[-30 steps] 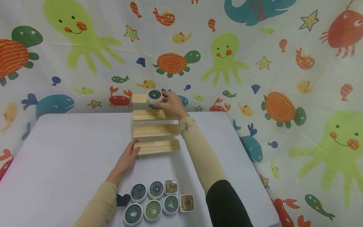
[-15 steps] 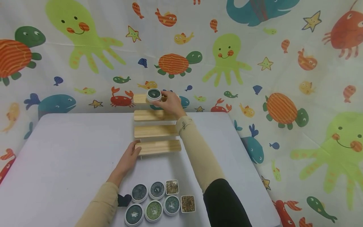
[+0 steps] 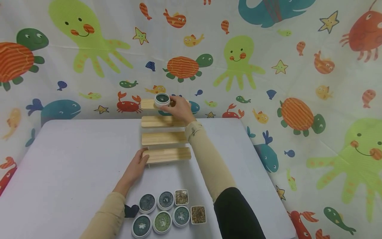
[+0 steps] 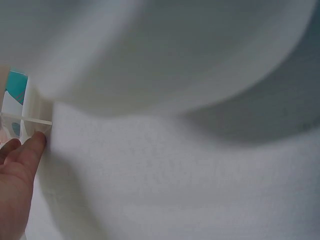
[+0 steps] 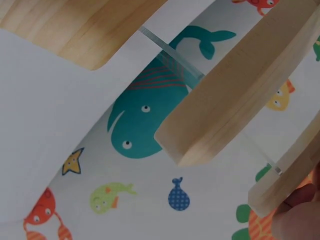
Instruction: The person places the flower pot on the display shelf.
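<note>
Change since half a second ago: none seen; left hand (image 3: pixel 133 167), held pot (image 3: pixel 162 98), rack (image 3: pixel 164 138) and right hand (image 3: pixel 181 109) keep the same relative positions. Left to right: left hand pinches left end of lowest board (image 3: pixel 170 154) with thumb and fingers. Nearer the person, on the table (image 3: pixel 74 159): five round pots (image 3: pixel 162 221), then two square pots (image 3: pixel 198 214). Held pot is at top board (image 3: pixel 147 103), near its middle; mouth up, axis roughly upright; contact with board cannot be told. Rack's boards run lengthwise left to right, stepped away from the person. Right hand pinches pot's right side between thumb and fingers
</note>
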### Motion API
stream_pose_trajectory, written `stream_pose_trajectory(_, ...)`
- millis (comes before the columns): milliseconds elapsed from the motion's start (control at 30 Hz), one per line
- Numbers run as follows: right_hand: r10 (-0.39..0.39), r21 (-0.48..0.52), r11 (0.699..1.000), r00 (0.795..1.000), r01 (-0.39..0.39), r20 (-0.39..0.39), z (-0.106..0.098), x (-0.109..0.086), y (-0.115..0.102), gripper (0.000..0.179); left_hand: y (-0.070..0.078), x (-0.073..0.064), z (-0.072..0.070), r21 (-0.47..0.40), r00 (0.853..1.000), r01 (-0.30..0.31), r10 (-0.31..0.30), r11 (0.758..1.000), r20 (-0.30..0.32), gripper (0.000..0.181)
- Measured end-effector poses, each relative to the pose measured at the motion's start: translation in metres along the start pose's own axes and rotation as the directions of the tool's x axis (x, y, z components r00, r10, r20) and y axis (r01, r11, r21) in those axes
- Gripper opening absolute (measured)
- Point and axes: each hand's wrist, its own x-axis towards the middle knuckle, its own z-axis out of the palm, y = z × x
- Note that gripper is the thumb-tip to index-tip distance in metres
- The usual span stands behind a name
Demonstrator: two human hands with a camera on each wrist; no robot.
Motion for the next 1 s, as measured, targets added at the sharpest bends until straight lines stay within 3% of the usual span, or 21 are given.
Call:
stream_pose_trajectory(333,-0.003,-0.041,0.999,1.0,0.003,0.011,0.0014,0.0025,-0.0003,0.052,-0.0006,-0.0001,0.0007,-0.012,1.0,-0.02,0.02,1.0,-0.001,0.059)
stream_pose_trajectory(567,-0.04,-0.036,0.999,0.999,0.039,-0.015,0.0052,0.005,0.0036,0.048,0.0025,-0.0021,0.0011,-0.001,1.0,-0.004,0.004,1.0,-0.002,0.059)
stream_pose_trajectory(1000,-0.028,-0.04,0.999,0.999,0.027,-0.022,0.0088,0.0058,-0.0004,0.044,0.0012,-0.0011,0.0014,-0.002,1.0,0.001,-0.001,1.0,-0.001,0.06)
